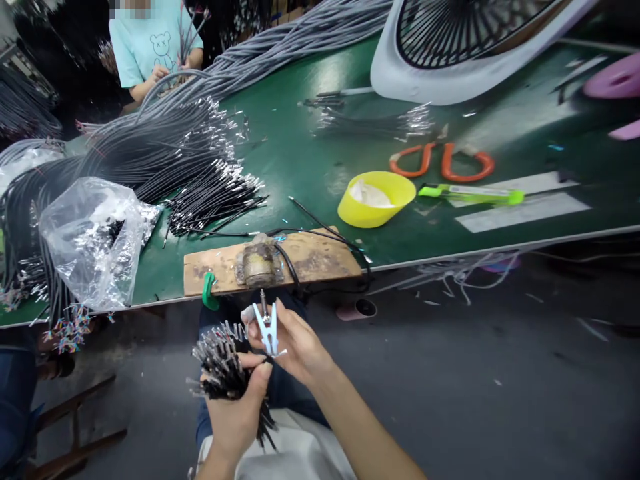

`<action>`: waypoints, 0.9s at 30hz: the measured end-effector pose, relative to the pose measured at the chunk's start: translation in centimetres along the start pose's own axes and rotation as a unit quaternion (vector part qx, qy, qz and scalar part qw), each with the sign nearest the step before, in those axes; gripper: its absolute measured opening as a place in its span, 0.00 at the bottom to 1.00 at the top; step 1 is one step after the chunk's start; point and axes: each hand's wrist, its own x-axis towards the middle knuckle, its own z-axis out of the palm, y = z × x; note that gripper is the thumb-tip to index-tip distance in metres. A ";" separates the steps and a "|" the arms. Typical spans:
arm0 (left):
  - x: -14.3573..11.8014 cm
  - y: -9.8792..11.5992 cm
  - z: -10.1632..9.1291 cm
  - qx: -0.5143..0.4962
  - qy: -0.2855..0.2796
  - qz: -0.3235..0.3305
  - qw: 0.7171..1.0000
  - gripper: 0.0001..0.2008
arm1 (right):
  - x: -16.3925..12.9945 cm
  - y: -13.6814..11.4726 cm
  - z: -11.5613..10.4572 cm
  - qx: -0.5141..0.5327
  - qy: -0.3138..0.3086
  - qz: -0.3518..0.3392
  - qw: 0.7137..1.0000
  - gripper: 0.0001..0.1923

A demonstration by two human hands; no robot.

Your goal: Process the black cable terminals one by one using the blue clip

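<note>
Left hand (235, 417) gripping bundle of black wires (225, 370); right hand (293, 343) pinching white clip (267, 327) on one wire tip; mid-step, likely working ends singly; next wants a steady pick.

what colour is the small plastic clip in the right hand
Pale blue-white plastic clip, held by the right hand; head view.

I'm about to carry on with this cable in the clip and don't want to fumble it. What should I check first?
1. Left hand grips the bundle of black cables with metal tips: ok.
2. Right hand holds the pale blue plastic clip: ok.
3. Metal tip seated in the clip: cannot tell.
4. Brown wooden board clamped at the green table edge: ok.
5. Yellow plastic bowl upright: ok.
</note>
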 end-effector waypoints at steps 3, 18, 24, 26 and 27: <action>-0.1 -0.1 -0.5 0.001 -0.008 0.004 1.000 0.02 | 0.0 0.3 -1.4 0.034 0.003 0.007 0.999 0.20; -1.0 -2.2 -1.4 -0.007 -0.042 -0.089 0.995 0.06 | -5.5 2.6 -2.6 -0.507 0.109 -0.370 0.771 0.05; -1.1 -2.0 -1.0 -0.016 -0.050 -0.107 0.993 0.07 | -4.6 3.2 -0.8 -0.620 0.043 -0.391 0.679 0.03; -1.1 -1.9 -1.0 -0.009 -0.038 -0.118 0.992 0.09 | -4.4 3.2 -0.9 -0.610 0.032 -0.362 0.704 0.07; -1.1 -1.9 -1.1 -0.005 -0.025 -0.124 0.992 0.09 | -4.3 3.2 -1.1 -0.601 0.032 -0.351 0.717 0.08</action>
